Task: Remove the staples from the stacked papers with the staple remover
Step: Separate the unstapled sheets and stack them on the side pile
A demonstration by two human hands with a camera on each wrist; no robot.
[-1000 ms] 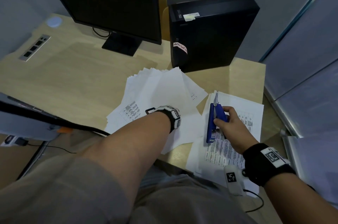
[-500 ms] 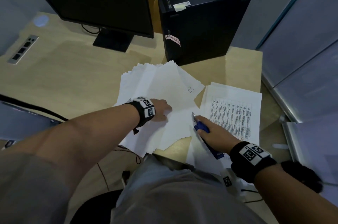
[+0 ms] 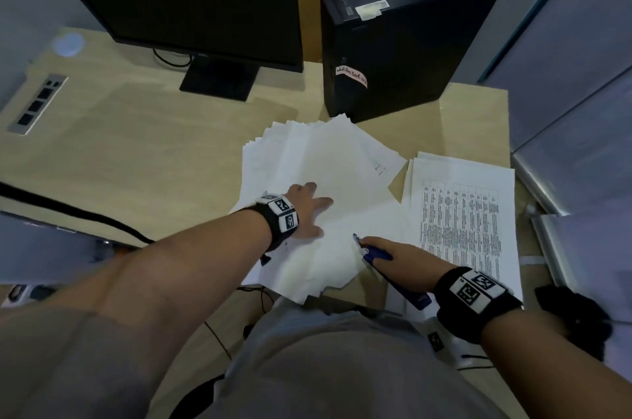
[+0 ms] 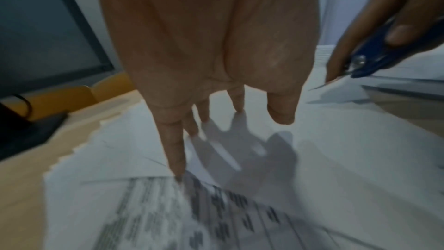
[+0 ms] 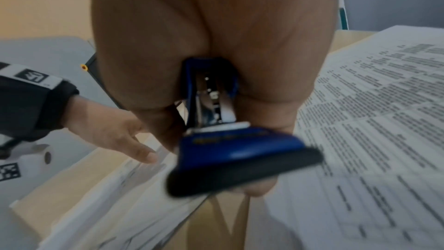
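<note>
The left hand [image 3: 306,210] is lying flat, fingers straight, on the fanned papers [image 3: 328,158]; the right hand [image 3: 400,256] is clamping its grip round the blue remover [image 3: 376,254].

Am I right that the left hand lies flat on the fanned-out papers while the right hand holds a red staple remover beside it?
Not quite: the staple remover is blue, not red, as the head view shows. The rest stands: the left hand lies flat on the fanned-out papers, and the right hand holds the tool beside it.

dim overall | wide-angle bending at edges | wrist views motion-blurred | soft left hand [image 4: 216,48] shadow on papers [image 4: 312,159]
</note>
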